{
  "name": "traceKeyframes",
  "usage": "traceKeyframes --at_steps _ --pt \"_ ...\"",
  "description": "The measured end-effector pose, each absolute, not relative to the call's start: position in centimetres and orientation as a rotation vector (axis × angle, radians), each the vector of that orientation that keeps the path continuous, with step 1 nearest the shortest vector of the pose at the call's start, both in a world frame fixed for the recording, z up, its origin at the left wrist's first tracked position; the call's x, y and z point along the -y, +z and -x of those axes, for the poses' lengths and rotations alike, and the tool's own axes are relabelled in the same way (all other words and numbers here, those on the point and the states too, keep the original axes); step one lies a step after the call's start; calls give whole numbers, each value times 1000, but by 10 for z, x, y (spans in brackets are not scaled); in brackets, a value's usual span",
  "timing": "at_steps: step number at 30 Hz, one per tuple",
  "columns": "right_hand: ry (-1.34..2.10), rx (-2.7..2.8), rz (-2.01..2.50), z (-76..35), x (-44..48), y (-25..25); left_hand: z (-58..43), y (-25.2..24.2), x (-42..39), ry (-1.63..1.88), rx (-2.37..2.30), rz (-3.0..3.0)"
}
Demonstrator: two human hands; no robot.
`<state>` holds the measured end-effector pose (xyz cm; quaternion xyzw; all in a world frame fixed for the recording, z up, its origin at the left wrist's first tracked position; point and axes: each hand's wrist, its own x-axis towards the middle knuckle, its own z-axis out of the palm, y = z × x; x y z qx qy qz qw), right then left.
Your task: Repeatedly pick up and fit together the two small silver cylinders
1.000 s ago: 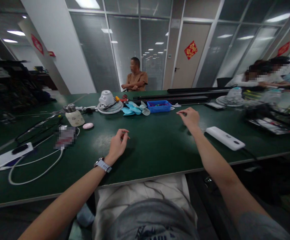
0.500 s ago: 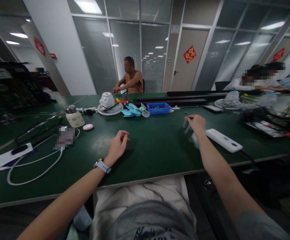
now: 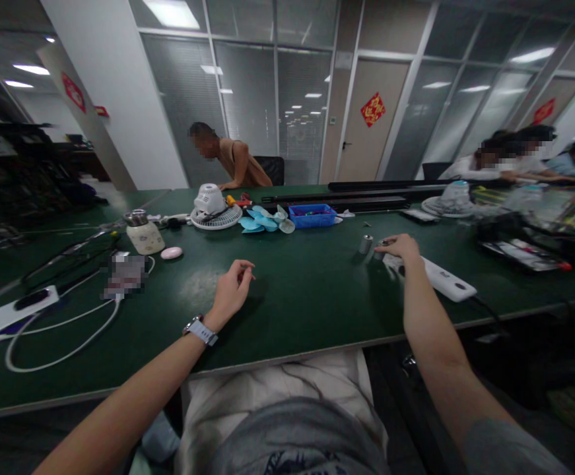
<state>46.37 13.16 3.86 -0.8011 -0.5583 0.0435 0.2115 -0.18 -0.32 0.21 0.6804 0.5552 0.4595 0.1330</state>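
Observation:
My right hand (image 3: 401, 249) hovers over the green table, its fingertips pinching a small dark metal piece (image 3: 384, 243). A small metal cylinder (image 3: 365, 244) stands upright just left of those fingers, not touching them. Behind my right hand's heel lies a white power bank (image 3: 445, 280), partly under the wrist. My left hand (image 3: 232, 287) rests near the table's middle with fingers curled, a smartwatch (image 3: 200, 332) on its wrist. Whether those fingertips hold anything is too small to tell.
A person (image 3: 240, 165) in a brown sleeveless top leans over the far edge. A white fan (image 3: 212, 214), blue fan blades (image 3: 262, 221) and a blue tray (image 3: 311, 216) stand there. White cables (image 3: 59, 343) lie at left; cluttered tools (image 3: 525, 254) lie at right.
My right hand has moved closer to me and rightward, and the metal cylinder now stands on the table beside it. The far person has leaned left. My left hand has barely moved.

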Motion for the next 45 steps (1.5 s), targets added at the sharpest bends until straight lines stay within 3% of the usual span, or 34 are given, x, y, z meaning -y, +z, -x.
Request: traceKeyframes --at_steps 4,9,17,27,37,45 --pt "243 1711 2145 -448 -125 47 4 0 1 1342 -1612 -1975" --pt "514 2101 1592 -354 -98 41 0 0 3 1319 -1585 -2004" --pt "629 2203 959 -207 -40 11 -23 9 15 1379 -1388 -2198" --pt "689 2146 840 -205 -39 2 -21 10 1 1421 -1191 -1827" --pt "556 2213 807 -207 -31 7 -8 11 4 1607 -1389 -1852" --pt "542 2223 739 -211 -31 3 11 -6 -2 1094 -1427 -2033"
